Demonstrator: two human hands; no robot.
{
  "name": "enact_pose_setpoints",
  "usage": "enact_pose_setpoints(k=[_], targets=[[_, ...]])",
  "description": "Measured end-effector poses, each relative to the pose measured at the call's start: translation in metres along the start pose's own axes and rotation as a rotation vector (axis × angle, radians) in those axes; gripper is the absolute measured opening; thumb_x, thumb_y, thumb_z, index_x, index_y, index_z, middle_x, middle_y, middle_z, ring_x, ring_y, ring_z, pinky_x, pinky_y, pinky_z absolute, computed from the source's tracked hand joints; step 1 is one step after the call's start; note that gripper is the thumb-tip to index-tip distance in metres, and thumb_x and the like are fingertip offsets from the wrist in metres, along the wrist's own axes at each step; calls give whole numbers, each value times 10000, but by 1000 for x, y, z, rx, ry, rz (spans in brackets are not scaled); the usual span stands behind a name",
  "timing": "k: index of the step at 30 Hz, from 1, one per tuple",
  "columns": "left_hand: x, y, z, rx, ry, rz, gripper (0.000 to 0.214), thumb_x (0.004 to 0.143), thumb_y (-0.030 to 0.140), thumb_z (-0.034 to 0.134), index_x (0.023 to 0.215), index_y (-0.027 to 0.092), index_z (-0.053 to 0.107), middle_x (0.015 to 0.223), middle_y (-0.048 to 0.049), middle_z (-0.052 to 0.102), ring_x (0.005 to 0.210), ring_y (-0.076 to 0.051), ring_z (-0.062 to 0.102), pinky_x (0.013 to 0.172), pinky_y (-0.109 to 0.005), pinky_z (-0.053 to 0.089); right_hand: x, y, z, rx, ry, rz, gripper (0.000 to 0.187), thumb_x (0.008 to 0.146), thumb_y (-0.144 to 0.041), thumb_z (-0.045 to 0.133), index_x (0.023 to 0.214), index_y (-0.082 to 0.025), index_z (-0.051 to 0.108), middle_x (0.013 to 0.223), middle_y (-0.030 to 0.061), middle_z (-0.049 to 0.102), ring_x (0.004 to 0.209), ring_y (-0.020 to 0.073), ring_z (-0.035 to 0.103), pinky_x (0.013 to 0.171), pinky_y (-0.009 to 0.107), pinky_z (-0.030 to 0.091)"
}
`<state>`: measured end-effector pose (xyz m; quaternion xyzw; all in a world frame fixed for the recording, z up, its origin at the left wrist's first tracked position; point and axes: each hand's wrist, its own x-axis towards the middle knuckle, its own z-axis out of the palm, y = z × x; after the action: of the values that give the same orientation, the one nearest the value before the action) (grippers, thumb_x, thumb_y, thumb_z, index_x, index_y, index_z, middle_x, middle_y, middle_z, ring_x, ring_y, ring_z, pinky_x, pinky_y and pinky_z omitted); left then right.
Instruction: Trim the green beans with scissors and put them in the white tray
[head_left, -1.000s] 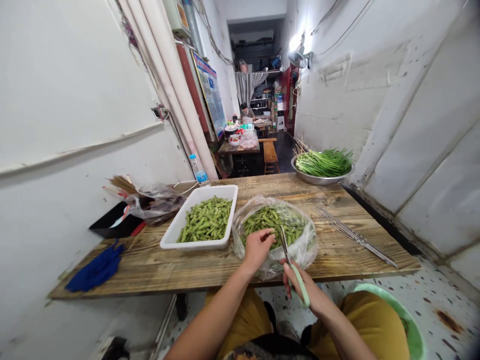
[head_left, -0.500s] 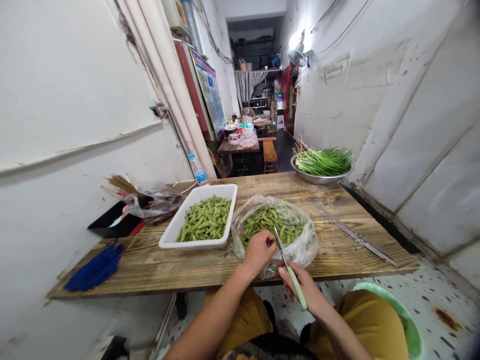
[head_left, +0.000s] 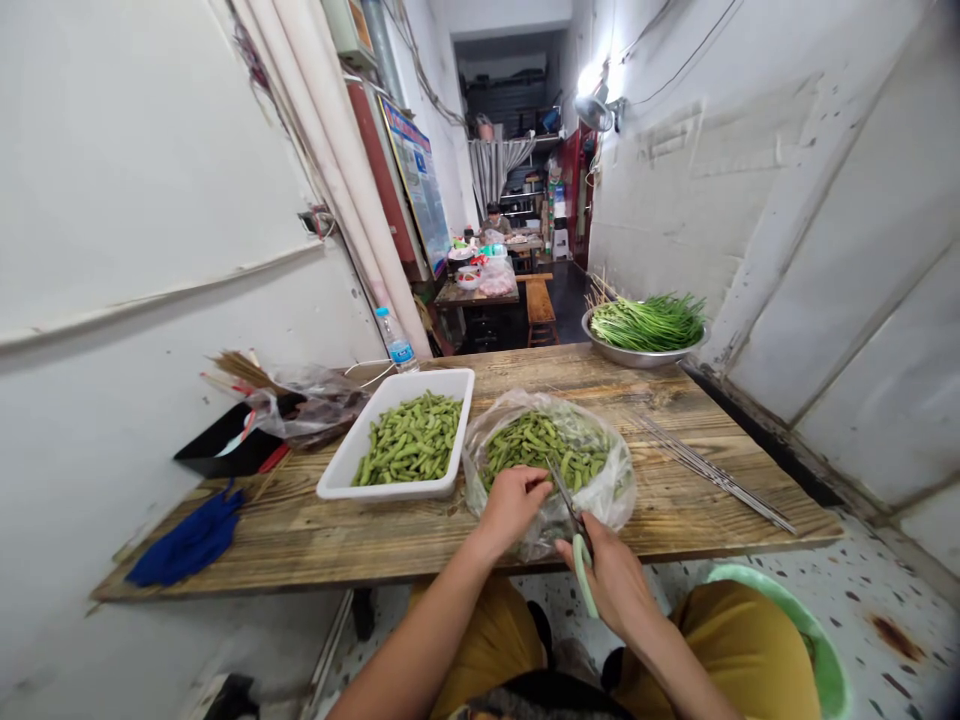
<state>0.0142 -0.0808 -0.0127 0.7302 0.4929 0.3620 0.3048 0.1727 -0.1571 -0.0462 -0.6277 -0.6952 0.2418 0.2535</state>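
My right hand [head_left: 611,580] grips scissors [head_left: 582,572] with pale green handles, the metal blades angled up and left over a clear plastic bag [head_left: 616,500]. Inside this opened bag lie many green soybean pods [head_left: 529,440]. At the bag's near left part, my left hand [head_left: 514,508] is closed in a pinch, fingertips close to the blade tips. What sits between those fingertips is too small to make out. Left of the bag stands a white plastic tray [head_left: 330,478] filled with more green pods [head_left: 412,437].
A blue glove or cloth [head_left: 187,538], a black bin [head_left: 217,445] with plastic bags and a water bottle [head_left: 397,345] are on the left. Metal skewers [head_left: 716,475] and a bowl [head_left: 649,358] of green stalks lie right. A green basin [head_left: 829,640] stands on the floor; a person [head_left: 493,222] sits far back.
The scissors have turned in my right hand, so a handle loop now shows. My left hand has turned slightly, its fingertips still pinched by the blades.
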Motion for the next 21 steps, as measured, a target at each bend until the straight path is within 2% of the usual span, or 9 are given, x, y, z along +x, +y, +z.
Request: enact_pose_setpoints(k=[5,8,12,15,18,21], targets=[[3,-1,-7,-38,-96,31,248,760,233,512,526,165,554,562,2,500,631,-144,468,622,-241,340,1,4,5,-93,57,-35,501,858,-429,472,1242,-111,520,1077,209,645,944,305,632,800,363,459],[3,-1,-9,-82,-144,38,241,762,240,510,539,158,548,571,5,488,622,-135,457,610,-231,345,1,6,6,-25,43,-47,512,848,-433,492,1251,-119,512,1111,200,638,1007,303,610,848,366,447],[3,0,-10,-206,-241,-23,237,772,276,511,570,157,545,559,16,457,554,-112,420,536,-210,331,0,3,0,154,-3,-79,449,843,-427,505,1203,-161,542,1117,156,645,1030,284,596,868,350,437],[2,0,-10,-260,-263,-54,238,770,313,523,599,155,574,575,11,476,544,-107,417,515,-205,328,-1,-3,-5,240,-29,-100,354,844,-432,503,1073,-179,596,952,107,680,863,247,623,771,314,454],[3,-1,-7,-276,-268,-88,260,752,357,545,589,157,575,555,10,466,543,-106,405,508,-204,305,0,-4,-4,297,-19,-90,308,834,-451,516,930,-180,628,754,52,655,682,196,584,656,279,442],[7,-1,-3,-366,-254,-190,255,719,386,565,605,158,573,538,15,472,507,-92,378,502,-209,286,2,3,4,467,-20,24,347,792,-514,551,870,-184,626,596,-1,576,538,154,520,530,255,423]])
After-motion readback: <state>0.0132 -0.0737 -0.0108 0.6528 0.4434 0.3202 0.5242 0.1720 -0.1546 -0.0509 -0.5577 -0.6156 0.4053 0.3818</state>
